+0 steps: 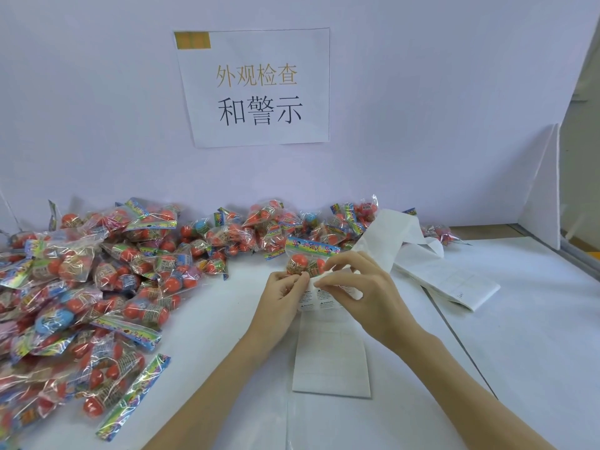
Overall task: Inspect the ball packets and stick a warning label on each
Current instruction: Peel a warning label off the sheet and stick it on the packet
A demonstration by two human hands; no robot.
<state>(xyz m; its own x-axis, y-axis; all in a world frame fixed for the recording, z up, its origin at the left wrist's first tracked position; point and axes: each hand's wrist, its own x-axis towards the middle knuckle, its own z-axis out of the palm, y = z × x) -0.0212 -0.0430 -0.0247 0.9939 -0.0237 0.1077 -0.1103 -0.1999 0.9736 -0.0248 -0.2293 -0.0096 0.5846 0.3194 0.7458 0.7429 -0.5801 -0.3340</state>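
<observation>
A clear ball packet [306, 259] with orange balls and a colourful header lies on the white table just beyond my hands. A white label strip [331, 355] runs from under my hands toward me, with printed warning labels [319, 300] at its upper end. My left hand [279, 298] pinches the strip's left edge by the labels. My right hand [360, 287] pinches at the top of the labels, fingers curled over them. Whether a label is peeled off is hidden by my fingers.
A big heap of ball packets [91, 287] fills the left side and runs along the back wall [276, 222]. More label backing paper [448, 277] trails off to the right. A paper sign [259, 89] hangs on the wall. A white partition [545, 190] stands at right.
</observation>
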